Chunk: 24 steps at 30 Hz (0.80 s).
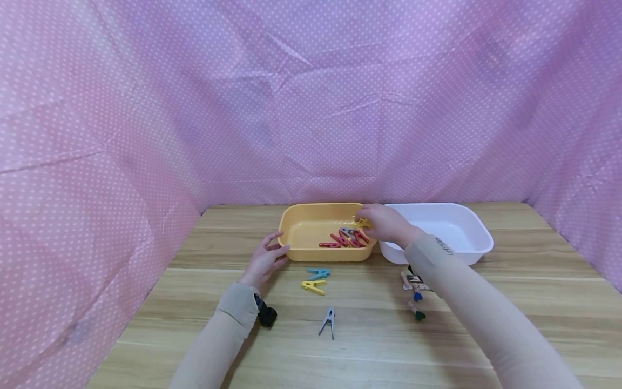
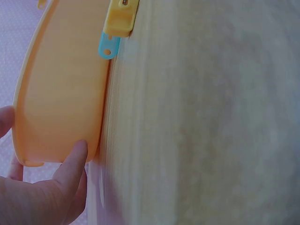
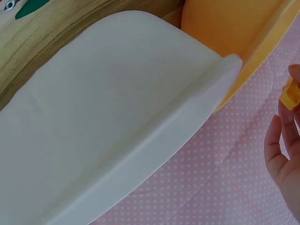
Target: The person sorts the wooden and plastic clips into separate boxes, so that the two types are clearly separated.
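A yellow clothespin [image 1: 362, 223] was pinched in the curled fingers of the right hand [image 1: 384, 222], at the far right corner of an orange tub [image 1: 325, 256] where mostly red clothespins [image 1: 342, 239] were piled. The tub's left end was touched by the spread, nearly straight fingers of the left hand [image 1: 264, 262]. Blue [image 1: 318, 273], yellow [image 1: 313, 287] and gray clothespins [image 1: 329, 320] were laid nearer on the tabletop [image 1: 364, 351]. The step in hand was judged to be clothespin handling at the tub; next, rim clearance seemed called for before any loosening.
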Tool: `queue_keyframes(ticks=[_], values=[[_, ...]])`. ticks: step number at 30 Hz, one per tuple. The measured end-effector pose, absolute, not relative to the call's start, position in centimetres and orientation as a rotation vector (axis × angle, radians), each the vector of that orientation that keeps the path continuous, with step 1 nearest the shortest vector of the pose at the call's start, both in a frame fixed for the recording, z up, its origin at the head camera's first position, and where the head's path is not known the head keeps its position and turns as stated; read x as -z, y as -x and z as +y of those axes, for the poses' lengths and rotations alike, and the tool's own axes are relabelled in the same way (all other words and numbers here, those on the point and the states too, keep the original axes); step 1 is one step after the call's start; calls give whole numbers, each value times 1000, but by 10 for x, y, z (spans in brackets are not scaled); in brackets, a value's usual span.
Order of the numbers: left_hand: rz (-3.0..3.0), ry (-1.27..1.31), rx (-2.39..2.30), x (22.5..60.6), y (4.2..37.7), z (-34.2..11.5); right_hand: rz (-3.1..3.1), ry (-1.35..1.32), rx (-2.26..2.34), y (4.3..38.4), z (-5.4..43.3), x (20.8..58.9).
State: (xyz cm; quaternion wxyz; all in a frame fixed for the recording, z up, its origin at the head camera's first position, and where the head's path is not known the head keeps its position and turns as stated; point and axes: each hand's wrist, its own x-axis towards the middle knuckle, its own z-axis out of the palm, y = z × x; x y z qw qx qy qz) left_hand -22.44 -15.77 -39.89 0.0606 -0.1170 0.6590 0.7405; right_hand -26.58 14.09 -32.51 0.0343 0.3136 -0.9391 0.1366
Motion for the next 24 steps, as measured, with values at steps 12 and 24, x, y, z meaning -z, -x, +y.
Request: queue_keyframes(ticks=[12,24], values=[[2022,381,-2206,398,223,-156,-2966,-902,-446,271,134,334],[2027,378,-2216,398,222,-156,-3000,-875,-444,275,130,344]])
